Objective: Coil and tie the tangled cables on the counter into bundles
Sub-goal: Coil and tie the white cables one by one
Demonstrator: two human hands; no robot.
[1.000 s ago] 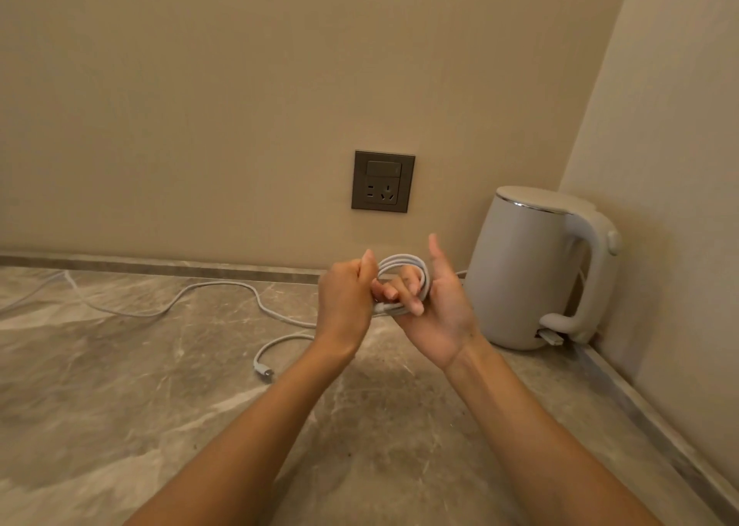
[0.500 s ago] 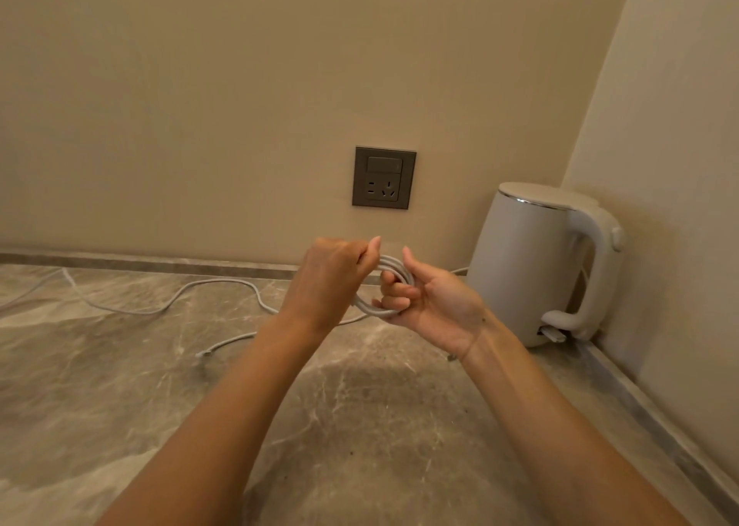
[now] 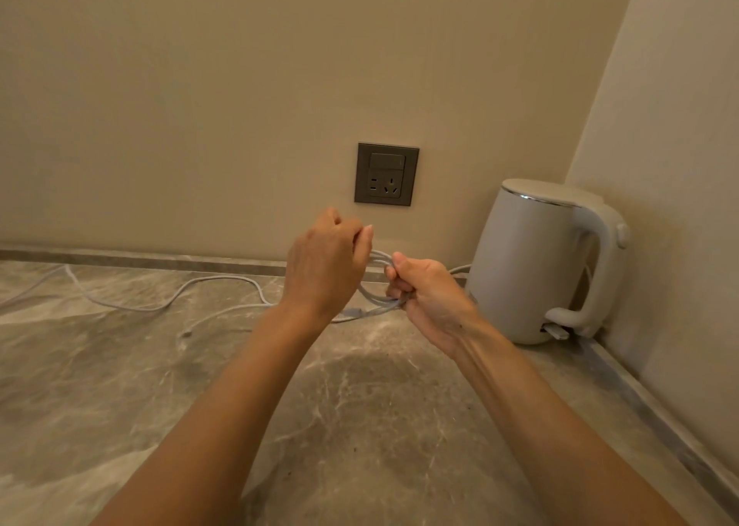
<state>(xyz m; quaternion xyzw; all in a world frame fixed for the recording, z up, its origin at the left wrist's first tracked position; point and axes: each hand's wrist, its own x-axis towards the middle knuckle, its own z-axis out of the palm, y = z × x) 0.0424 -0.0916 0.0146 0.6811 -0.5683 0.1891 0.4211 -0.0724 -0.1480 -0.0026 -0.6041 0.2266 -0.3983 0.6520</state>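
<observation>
I watched the white cable coil [image 3: 378, 281] held above the counter [image 3: 360, 405], just left of the kettle [image 3: 524, 269]. The right hand [image 3: 430, 297], nearer the kettle, had its fingers curled tight round the loops' lower side. The left hand [image 3: 326, 269], farther from the kettle, pinched their top between thumb and fingers. The loose tail [image 3: 168, 305] trailed over the stone, well left of the kettle. A dark wall socket [image 3: 386, 174] sat above, left of the kettle.
</observation>
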